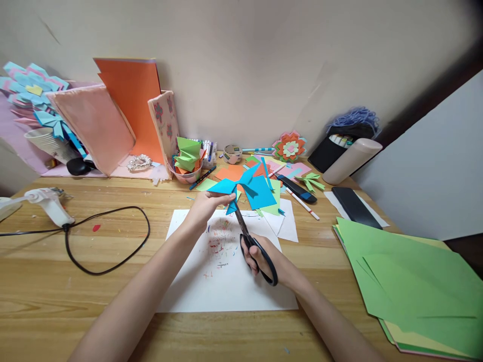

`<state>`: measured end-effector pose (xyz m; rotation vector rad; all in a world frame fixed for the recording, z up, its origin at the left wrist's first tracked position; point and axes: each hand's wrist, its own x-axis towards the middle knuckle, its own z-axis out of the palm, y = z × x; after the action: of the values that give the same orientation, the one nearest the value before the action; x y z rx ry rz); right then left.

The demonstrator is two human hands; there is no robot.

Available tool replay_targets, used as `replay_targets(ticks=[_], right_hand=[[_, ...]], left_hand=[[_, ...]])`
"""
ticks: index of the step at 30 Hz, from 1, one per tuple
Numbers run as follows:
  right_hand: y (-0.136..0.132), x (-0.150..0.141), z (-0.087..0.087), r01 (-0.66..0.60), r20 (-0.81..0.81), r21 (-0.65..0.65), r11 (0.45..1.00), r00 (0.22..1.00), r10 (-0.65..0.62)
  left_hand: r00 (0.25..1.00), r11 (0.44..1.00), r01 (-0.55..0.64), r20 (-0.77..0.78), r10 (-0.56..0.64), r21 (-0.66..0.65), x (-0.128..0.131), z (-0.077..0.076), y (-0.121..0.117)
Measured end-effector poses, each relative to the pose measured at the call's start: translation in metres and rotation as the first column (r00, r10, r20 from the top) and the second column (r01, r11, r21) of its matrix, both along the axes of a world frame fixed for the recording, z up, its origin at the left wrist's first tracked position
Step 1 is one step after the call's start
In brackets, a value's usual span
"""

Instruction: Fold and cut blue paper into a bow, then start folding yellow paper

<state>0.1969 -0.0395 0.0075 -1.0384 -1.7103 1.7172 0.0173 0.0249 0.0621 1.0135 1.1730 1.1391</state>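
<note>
My left hand (211, 203) pinches a folded blue paper bow (247, 176) between thumb and fingers, above a white sheet (226, 291) marked with coloured streaks. In my right hand (264, 254) are black-handled scissors (272, 271), with fingers through the loops. Their blades point up and away, and the tips reach the lower part of the bow by my left thumb. Whether the blades are closed on the paper I cannot tell. Behind the bow lies a flat blue paper piece (264, 197) among orange and green scraps.
A white glue gun (49, 203) with a looped black cord lies left. Green paper sheets (415, 281) are stacked right, near a black phone (356, 207). A utility knife (298, 188), a paper flower (290, 147) and a cup of folded paper (187, 173) stand or lie behind.
</note>
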Motion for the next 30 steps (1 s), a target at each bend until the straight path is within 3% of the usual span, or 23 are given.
replay_targets(ticks=[2, 4, 8, 11, 15, 17, 24, 28, 30], right_hand=[[-0.001, -0.001, -0.002, -0.038, -0.09, -0.022, 0.999, 0.995, 0.036], [0.001, -0.005, -0.006, -0.012, -0.187, -0.093, 0.996, 0.982, -0.005], [0.009, -0.016, -0.01, 0.238, -0.322, -0.203, 0.95, 0.9, -0.295], [0.014, -0.019, -0.002, 0.363, -0.392, -0.276, 0.89, 0.803, -0.449], [0.016, -0.017, 0.009, 0.299, -0.474, -0.454, 0.839, 0.717, -0.511], [0.017, -0.015, 0.01, 0.259, -0.472, -0.513, 0.818, 0.711, -0.521], [0.019, -0.013, 0.011, 0.213, -0.488, -0.607, 0.766, 0.661, -0.57], [0.023, -0.013, 0.017, 0.318, -0.516, -0.575, 0.753, 0.574, -0.636], [0.025, -0.012, 0.018, 0.427, -0.504, -0.551, 0.716, 0.514, -0.694]], left_hand=[[0.992, 0.999, 0.019, 0.128, -0.023, 0.035, -0.001, -0.004, 0.003], [0.961, 0.999, 0.017, 0.275, -0.024, 0.029, 0.0, -0.009, 0.006], [0.876, 0.994, 0.085, 0.482, -0.039, -0.073, 0.008, -0.023, 0.007], [0.827, 0.972, 0.226, 0.539, -0.158, -0.063, 0.019, -0.034, -0.001], [0.745, 0.863, 0.497, 0.553, -0.373, -0.087, 0.03, -0.044, -0.013], [0.727, 0.835, 0.543, 0.548, -0.413, -0.092, 0.033, -0.048, -0.016], [0.762, 0.842, 0.538, 0.444, -0.472, -0.028, 0.034, -0.054, -0.016], [0.828, 0.877, 0.479, 0.319, -0.46, 0.022, 0.036, -0.043, -0.017], [0.885, 0.911, 0.409, 0.221, -0.41, 0.05, 0.036, -0.036, -0.016]])
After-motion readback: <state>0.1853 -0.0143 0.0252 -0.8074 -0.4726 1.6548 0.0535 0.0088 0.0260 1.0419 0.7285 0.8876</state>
